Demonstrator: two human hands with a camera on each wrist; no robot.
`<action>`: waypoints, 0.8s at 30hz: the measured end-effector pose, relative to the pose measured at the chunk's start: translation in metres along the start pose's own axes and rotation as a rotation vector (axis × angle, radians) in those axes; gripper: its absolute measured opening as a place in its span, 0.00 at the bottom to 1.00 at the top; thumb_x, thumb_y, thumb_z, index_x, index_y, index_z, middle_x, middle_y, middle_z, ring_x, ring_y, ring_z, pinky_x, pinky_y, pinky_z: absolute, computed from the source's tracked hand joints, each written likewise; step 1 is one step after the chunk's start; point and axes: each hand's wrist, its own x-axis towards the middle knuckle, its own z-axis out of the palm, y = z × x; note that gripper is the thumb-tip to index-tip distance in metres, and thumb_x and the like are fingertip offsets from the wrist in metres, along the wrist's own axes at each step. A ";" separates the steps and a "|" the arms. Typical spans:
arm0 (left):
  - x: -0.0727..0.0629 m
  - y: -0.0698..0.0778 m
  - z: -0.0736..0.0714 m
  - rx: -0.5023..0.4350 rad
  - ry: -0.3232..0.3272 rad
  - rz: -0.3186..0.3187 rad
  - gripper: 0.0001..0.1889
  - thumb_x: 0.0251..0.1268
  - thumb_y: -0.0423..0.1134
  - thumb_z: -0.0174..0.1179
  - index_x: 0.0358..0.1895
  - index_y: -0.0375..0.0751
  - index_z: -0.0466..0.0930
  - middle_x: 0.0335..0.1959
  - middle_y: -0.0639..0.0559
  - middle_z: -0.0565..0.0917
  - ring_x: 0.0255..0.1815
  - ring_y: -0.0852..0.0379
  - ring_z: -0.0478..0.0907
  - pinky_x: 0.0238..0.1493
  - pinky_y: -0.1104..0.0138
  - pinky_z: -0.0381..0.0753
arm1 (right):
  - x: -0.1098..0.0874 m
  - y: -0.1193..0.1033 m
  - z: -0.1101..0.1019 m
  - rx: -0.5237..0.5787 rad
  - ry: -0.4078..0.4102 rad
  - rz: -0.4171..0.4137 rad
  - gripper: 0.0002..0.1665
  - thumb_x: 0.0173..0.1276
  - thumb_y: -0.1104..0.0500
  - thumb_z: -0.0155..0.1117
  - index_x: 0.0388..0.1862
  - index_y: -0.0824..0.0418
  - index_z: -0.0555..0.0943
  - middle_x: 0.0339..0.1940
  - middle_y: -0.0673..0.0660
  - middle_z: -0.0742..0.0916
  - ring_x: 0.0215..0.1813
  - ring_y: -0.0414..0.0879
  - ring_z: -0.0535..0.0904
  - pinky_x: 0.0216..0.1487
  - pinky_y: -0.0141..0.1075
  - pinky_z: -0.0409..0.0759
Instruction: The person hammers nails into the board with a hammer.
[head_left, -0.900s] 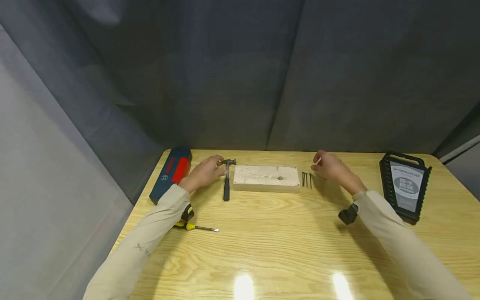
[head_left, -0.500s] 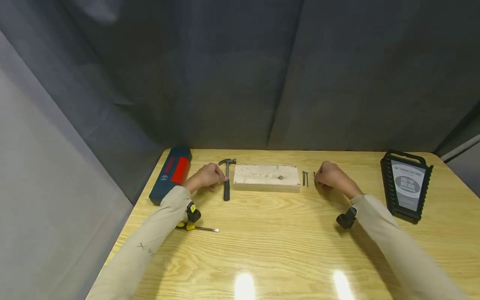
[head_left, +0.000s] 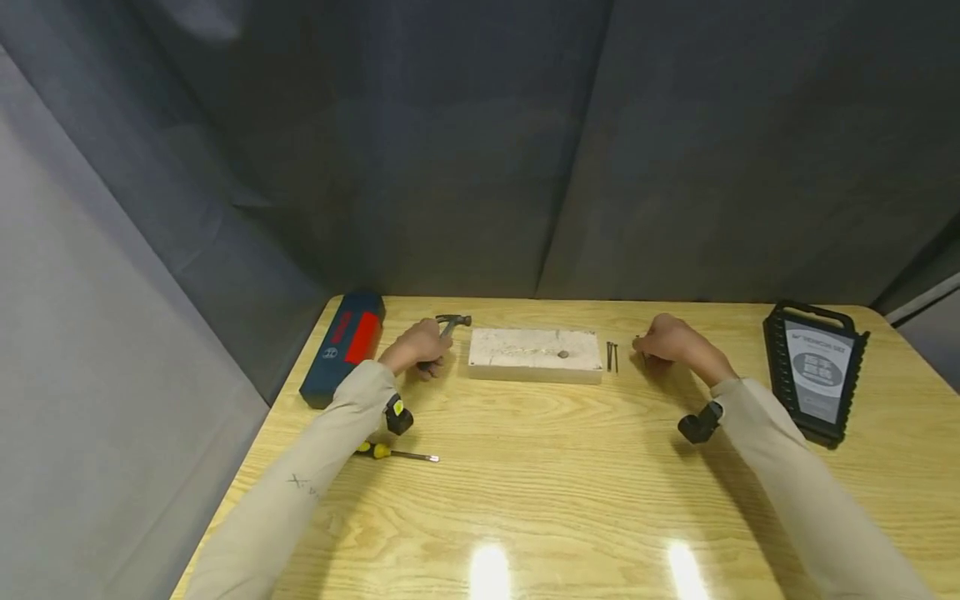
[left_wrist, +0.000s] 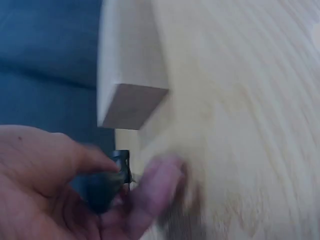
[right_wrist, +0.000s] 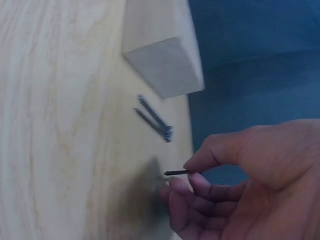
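Observation:
My left hand (head_left: 422, 343) grips the dark handle of a claw hammer, whose metal head (head_left: 454, 320) points toward the wooden block. In the left wrist view, blurred fingers curl about the dark handle (left_wrist: 102, 190). To the right of the block, my right hand (head_left: 667, 340) pinches a thin nail (right_wrist: 176, 173) between thumb and fingertips, one end sticking out. Two more nails (right_wrist: 154, 119) lie side by side on the table, between that hand and the block. The pale wooden block (head_left: 534, 354) lies flat between both hands, with a round dark spot on its top.
A blue and red Bosch box (head_left: 343, 350) stands at the back left. A yellow-handled screwdriver (head_left: 408, 455) lies partly under the left forearm. At the right, a black tool holder (head_left: 813, 371) with a grey label lies on the table. A dark curtain hangs behind.
My left hand has closed round the hammer's handle and tilted the hammer. The right hand has come down, taken one nail and drawn it right, away from the other two.

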 end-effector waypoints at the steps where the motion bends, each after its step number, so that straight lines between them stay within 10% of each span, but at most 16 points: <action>1: 0.000 -0.003 -0.003 -0.094 -0.012 0.002 0.17 0.85 0.37 0.47 0.51 0.21 0.76 0.23 0.45 0.79 0.15 0.59 0.76 0.22 0.67 0.80 | -0.002 -0.001 -0.002 0.017 0.014 -0.023 0.27 0.79 0.60 0.54 0.14 0.59 0.75 0.12 0.48 0.75 0.18 0.41 0.66 0.30 0.39 0.71; 4: -0.003 -0.013 -0.014 -0.212 0.014 0.026 0.18 0.84 0.34 0.50 0.55 0.15 0.77 0.24 0.43 0.82 0.15 0.61 0.74 0.22 0.69 0.77 | -0.007 -0.007 -0.008 0.136 0.033 -0.125 0.20 0.81 0.66 0.51 0.26 0.70 0.78 0.20 0.51 0.79 0.23 0.41 0.69 0.32 0.38 0.73; 9: -0.009 -0.028 -0.023 -0.069 0.132 0.051 0.18 0.83 0.39 0.55 0.45 0.25 0.88 0.27 0.40 0.86 0.18 0.55 0.70 0.22 0.67 0.66 | -0.005 -0.017 0.003 0.283 0.094 -0.309 0.15 0.82 0.69 0.54 0.59 0.81 0.74 0.41 0.63 0.86 0.37 0.38 0.82 0.39 0.33 0.84; 15: -0.012 -0.037 -0.019 -0.001 0.291 0.273 0.15 0.84 0.40 0.54 0.52 0.32 0.86 0.33 0.43 0.83 0.23 0.54 0.71 0.27 0.66 0.67 | 0.001 -0.039 0.038 0.380 0.247 -0.470 0.15 0.78 0.64 0.65 0.56 0.73 0.83 0.50 0.70 0.88 0.45 0.40 0.86 0.48 0.32 0.85; 24: -0.026 -0.029 -0.012 0.150 0.440 0.543 0.10 0.84 0.42 0.55 0.50 0.39 0.82 0.28 0.50 0.79 0.22 0.56 0.66 0.27 0.63 0.64 | 0.016 -0.082 0.083 0.641 0.148 -0.489 0.17 0.77 0.65 0.65 0.58 0.76 0.82 0.52 0.72 0.89 0.49 0.51 0.91 0.51 0.40 0.88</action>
